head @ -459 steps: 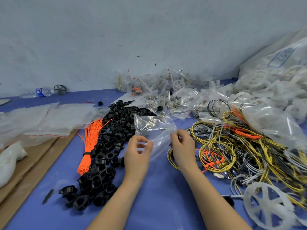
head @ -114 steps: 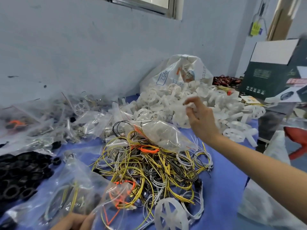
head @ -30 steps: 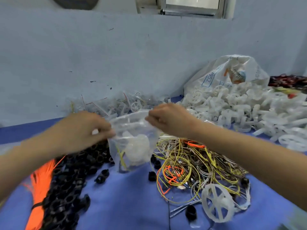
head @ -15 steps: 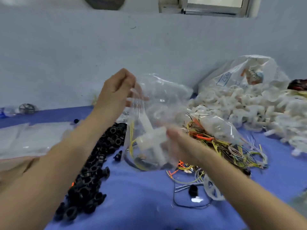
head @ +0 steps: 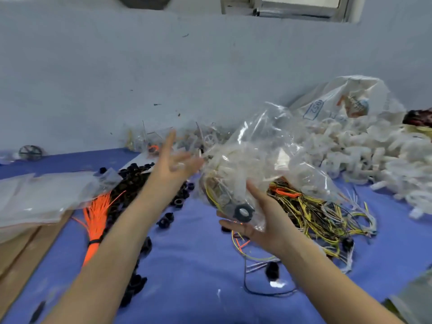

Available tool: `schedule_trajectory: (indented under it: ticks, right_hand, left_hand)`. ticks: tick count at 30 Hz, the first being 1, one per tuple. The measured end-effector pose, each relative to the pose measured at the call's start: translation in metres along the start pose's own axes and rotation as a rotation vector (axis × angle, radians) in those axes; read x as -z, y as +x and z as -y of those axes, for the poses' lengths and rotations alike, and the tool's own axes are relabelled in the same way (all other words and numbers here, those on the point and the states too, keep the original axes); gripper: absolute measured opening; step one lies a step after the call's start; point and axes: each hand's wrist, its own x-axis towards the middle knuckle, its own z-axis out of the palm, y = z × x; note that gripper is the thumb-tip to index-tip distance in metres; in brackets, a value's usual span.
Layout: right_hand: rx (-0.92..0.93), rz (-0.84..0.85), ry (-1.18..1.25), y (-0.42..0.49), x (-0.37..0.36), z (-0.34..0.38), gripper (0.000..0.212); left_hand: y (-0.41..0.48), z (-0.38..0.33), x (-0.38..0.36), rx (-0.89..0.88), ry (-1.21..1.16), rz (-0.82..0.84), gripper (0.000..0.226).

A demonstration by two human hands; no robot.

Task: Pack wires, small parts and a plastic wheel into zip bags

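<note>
- Zip bag (head: 236,183): filled and clear, raised above the blue table cover (head: 198,265); yellow wire, white plastic and a black ring part show through its wall. Motion blur hides whether the seal is closed.
- Right hand (head: 259,223): palm up beneath the zip bag's lower end, fingers straight and spread, supporting rather than gripping.
- Left hand (head: 173,162): just left of the zip bag's upper end, fingers extended and released; contact with the film cannot be confirmed.
- Step in hand, as judged: setting the packed bag aside. Confirm the zip strip is closed before letting go; keep the supporting palm under the heavy end.
- Wire tangle (head: 311,211): right of and below the zip bag; loose loops could snag the bag's corner.
- White wheel pile (head: 364,155): farther right of the zip bag, against the wall.
- Black ring parts (head: 138,176) and orange tie bundle (head: 95,218): left of the zip bag.
- Packed bags (head: 163,141): behind the zip bag by the wall, a probable drop point.
</note>
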Motion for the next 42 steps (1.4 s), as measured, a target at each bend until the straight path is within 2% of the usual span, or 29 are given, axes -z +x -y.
schedule_trajectory:
  ticks: [1,3,4,7,9,11,13,15,16,17,20,22,23,24,26,28,32,34,36,38,40,42]
  right_hand:
    - [0.004,-0.030,0.036,0.003,0.005,0.002,0.044]
    - [-0.002,-0.055,0.062,0.009,0.010,0.002,0.042]
    - [0.005,-0.050,0.027,0.010,0.012,-0.001,0.046]
    - [0.042,-0.035,-0.200,0.013,0.026,-0.019,0.074]
    - [0.061,-0.041,-0.384,0.009,0.030,-0.026,0.091]
    - [0.118,-0.029,-0.425,0.009,0.033,-0.029,0.097]
    - [0.184,0.006,-0.425,0.010,0.037,-0.031,0.083]
    - [0.268,0.030,-0.541,0.008,0.037,-0.030,0.047]
    - [0.306,0.026,-0.593,0.006,0.037,-0.028,0.036]
    - [0.334,0.007,-0.618,0.005,0.037,-0.025,0.036]
    - [0.420,-0.034,-0.644,0.003,0.033,-0.015,0.052]
    - [0.413,-0.007,-0.447,0.005,0.031,-0.008,0.078]
    - [0.381,-0.020,-0.312,0.005,0.028,-0.005,0.082]
    - [0.356,-0.044,-0.217,0.006,0.028,-0.001,0.074]
    - [0.327,-0.103,-0.180,0.009,0.028,0.001,0.051]
    - [0.318,-0.125,-0.171,0.013,0.030,-0.002,0.043]
    - [0.372,-0.164,-0.184,0.010,0.023,0.003,0.061]
    - [0.481,-0.166,-0.186,0.006,0.021,0.009,0.069]
    - [0.606,-0.185,-0.252,0.002,0.019,0.014,0.065]
    - [0.669,-0.211,-0.440,-0.002,0.016,0.017,0.048]
    - [0.710,-0.254,-0.710,-0.003,0.015,0.022,0.028]
    - [0.714,-0.281,-0.936,-0.004,0.019,0.030,0.025]
  left_hand:
    - [-0.010,0.022,-0.002,0.108,-0.086,0.057,0.123]
    - [-0.030,0.065,-0.014,0.179,-0.154,0.153,0.082]
    - [-0.037,0.080,-0.019,0.182,-0.168,0.146,0.069]
    - [-0.043,0.105,-0.020,0.201,-0.139,0.104,0.050]
    - [-0.043,0.110,-0.018,0.217,-0.050,0.163,0.034]
    - [-0.048,0.116,-0.018,0.232,0.026,0.219,0.034]
    - [-0.052,0.118,-0.020,0.233,0.022,0.254,0.028]
    - [-0.055,0.117,-0.020,0.224,-0.133,0.283,0.003]
    - [-0.055,0.119,-0.021,0.239,-0.251,0.303,0.011]
    - [-0.057,0.119,-0.021,0.269,-0.350,0.319,0.021]
    - [-0.057,0.127,-0.022,0.315,-0.395,0.306,0.030]
    - [-0.057,0.132,-0.022,0.320,-0.361,0.264,0.038]
    - [-0.057,0.133,-0.021,0.321,-0.364,0.259,0.043]
    - [-0.057,0.136,-0.020,0.329,-0.388,0.286,0.047]
    - [-0.059,0.139,-0.017,0.369,-0.410,0.364,0.052]
    - [-0.059,0.141,-0.016,0.389,-0.361,0.392,0.057]
    - [-0.062,0.139,-0.020,0.271,-0.172,0.269,0.057]
    - [-0.063,0.137,-0.020,0.209,-0.096,0.234,0.065]
    - [-0.063,0.137,-0.020,0.160,-0.046,0.220,0.080]
    - [-0.061,0.140,-0.018,0.126,-0.023,0.204,0.086]
    - [-0.060,0.139,-0.015,0.112,0.012,0.203,0.084]
    - [-0.058,0.133,-0.011,0.104,0.036,0.211,0.077]
